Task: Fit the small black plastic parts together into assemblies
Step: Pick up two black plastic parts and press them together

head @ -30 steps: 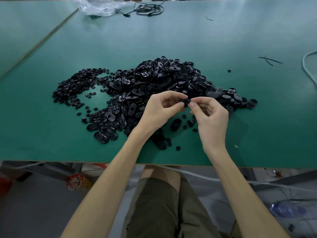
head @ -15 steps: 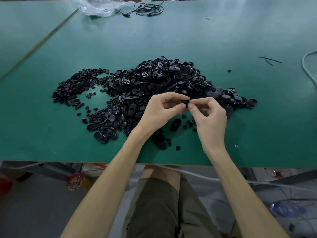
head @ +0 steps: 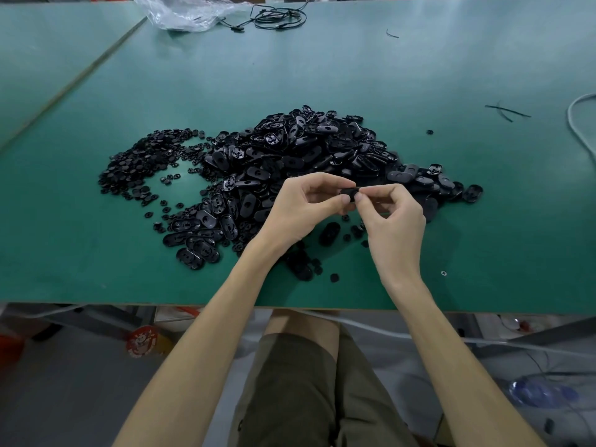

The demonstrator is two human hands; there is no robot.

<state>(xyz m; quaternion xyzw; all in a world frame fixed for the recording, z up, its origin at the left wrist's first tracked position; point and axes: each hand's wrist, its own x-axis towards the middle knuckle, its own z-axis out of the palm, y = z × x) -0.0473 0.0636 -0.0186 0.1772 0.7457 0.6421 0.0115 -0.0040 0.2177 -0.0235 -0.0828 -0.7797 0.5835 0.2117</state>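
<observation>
Over your lap, where your olive shorts [head: 306,382] show below the near edge of the green table [head: 96,269], both your forearms reach up and meet just above the tabletop. Your left hand [head: 300,211] pinches a small black part [head: 350,192] between thumb and forefinger, the other fingers curled under. Your right hand [head: 395,221] meets it from the other side, thumb and forefinger tips pinching the same part; whether it is one piece or two pressed together, you cannot tell from here. Under your hands a few loose black pieces lie on the table, among them a single oval part [head: 329,233]. A tiny pale ring [head: 444,273] sits apart to the right. Beyond your hands rises the heap of oval black parts [head: 306,150], and left of it spreads a flatter scatter of small round parts [head: 138,166]. Farther right lie thin black strips [head: 506,111] and a white cable [head: 577,124] at the edge. At the far end rest a clear plastic bag [head: 183,12] and a coiled black cable [head: 277,16].
</observation>
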